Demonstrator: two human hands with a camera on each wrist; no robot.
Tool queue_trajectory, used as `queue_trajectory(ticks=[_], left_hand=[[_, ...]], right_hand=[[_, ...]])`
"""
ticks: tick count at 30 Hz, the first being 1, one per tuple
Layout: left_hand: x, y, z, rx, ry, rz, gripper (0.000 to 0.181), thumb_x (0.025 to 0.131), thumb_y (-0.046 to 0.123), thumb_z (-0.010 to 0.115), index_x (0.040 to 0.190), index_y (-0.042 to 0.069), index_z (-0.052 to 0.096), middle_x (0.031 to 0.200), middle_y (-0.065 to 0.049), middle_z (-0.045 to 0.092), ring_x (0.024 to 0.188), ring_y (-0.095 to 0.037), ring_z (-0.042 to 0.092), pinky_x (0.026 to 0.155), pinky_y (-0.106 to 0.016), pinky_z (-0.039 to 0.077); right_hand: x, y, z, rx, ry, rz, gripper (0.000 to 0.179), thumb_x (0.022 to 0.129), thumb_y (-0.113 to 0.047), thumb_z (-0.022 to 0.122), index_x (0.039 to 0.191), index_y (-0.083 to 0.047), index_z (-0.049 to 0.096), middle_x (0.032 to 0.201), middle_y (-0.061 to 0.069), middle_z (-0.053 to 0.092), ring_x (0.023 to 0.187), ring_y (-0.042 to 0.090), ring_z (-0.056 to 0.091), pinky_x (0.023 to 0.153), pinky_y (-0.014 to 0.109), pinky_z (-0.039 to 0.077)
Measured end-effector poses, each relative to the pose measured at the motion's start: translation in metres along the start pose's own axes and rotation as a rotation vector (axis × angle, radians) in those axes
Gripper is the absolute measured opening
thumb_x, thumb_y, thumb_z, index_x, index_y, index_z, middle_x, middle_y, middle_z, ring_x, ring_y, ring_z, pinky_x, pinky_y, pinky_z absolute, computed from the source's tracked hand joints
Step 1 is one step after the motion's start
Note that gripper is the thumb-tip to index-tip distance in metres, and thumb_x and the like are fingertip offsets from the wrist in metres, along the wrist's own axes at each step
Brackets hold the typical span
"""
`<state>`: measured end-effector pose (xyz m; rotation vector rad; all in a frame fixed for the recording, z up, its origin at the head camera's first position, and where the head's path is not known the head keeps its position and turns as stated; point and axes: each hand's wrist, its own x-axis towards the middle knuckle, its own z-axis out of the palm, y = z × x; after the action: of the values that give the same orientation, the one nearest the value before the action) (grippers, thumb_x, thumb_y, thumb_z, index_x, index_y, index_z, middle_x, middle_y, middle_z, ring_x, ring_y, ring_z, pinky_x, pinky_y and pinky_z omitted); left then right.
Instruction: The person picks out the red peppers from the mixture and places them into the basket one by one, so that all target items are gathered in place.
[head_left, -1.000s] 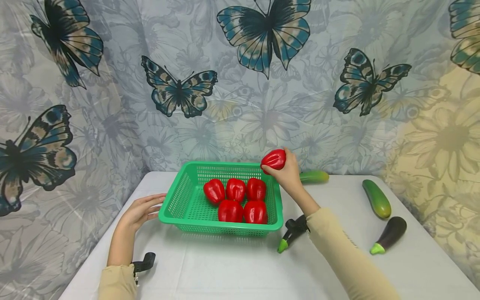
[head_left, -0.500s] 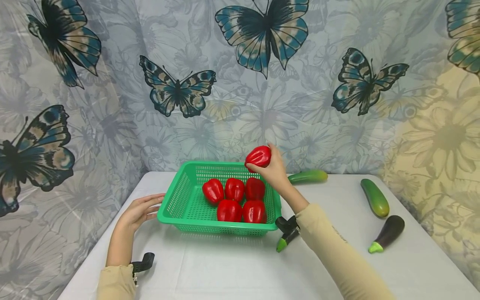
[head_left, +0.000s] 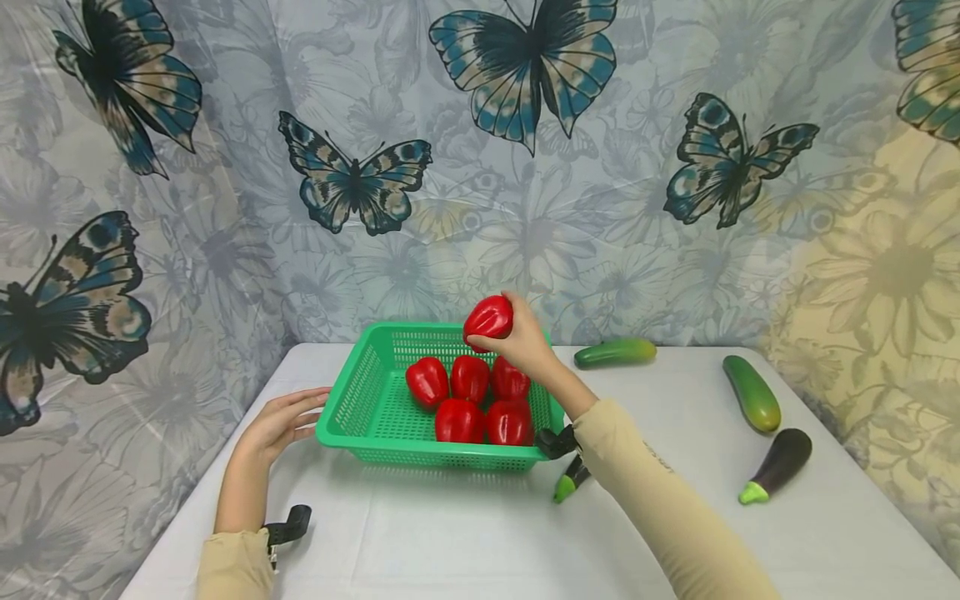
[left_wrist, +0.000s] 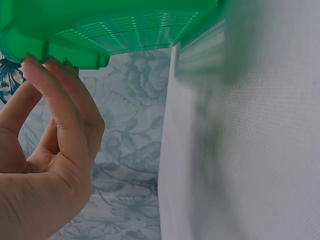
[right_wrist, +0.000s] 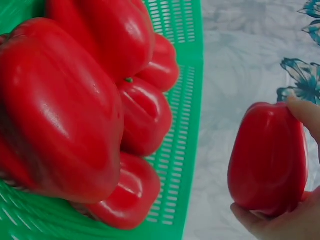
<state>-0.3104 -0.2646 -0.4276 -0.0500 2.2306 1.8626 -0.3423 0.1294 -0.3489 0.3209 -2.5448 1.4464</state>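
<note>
My right hand grips a red bell pepper above the back rim of the green plastic basket. In the right wrist view, thumb and fingers hold that pepper by its two ends, apart from the basket wall. Several other red bell peppers lie inside the basket, toward its middle and right. At the basket's left side, my left hand rests its extended fingertips against the rim. The left wrist view has these fingers touching the basket's edge from outside, not curled round it.
A green zucchini lies behind and right of the basket. Farther right are another zucchini and an eggplant. A second eggplant, partly hidden by my right wrist, lies by the basket's front right corner. Butterfly-print cloth hangs behind the white table.
My right hand has carried the held red bell pepper leftward, from the basket's back right corner to above the peppers in it. My left hand has stayed at the rim.
</note>
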Motion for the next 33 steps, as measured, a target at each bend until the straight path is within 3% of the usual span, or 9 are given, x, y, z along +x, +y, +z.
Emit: queue_trajectory(ticks=[19,33], left_hand=[[0.0,0.0,0.001,-0.004,0.015,-0.005,0.056,0.094,0.031,0.066,0.14,0.003,0.052,0.1,0.022,0.064,0.094,-0.003,0.066,0.081,-0.025,0.054],[0.0,-0.002,0.0,-0.008,0.008,-0.006,0.057,0.093,0.032,0.067,0.14,0.004,0.051,0.102,0.021,0.064,0.096,-0.004,0.066,0.083,-0.026,0.054]], right_hand=[[0.003,-0.004,0.023,-0.055,-0.286,-0.023,0.089,0.083,-0.033,0.077,0.152,-0.011,0.025,0.143,0.011,0.045,0.127,0.03,0.051,0.1,0.046,0.05],[0.003,-0.006,0.037,-0.066,-0.505,0.026,0.089,0.085,-0.04,0.073,0.155,-0.018,0.022,0.148,0.003,0.038,0.132,0.024,0.045,0.1,0.044,0.049]])
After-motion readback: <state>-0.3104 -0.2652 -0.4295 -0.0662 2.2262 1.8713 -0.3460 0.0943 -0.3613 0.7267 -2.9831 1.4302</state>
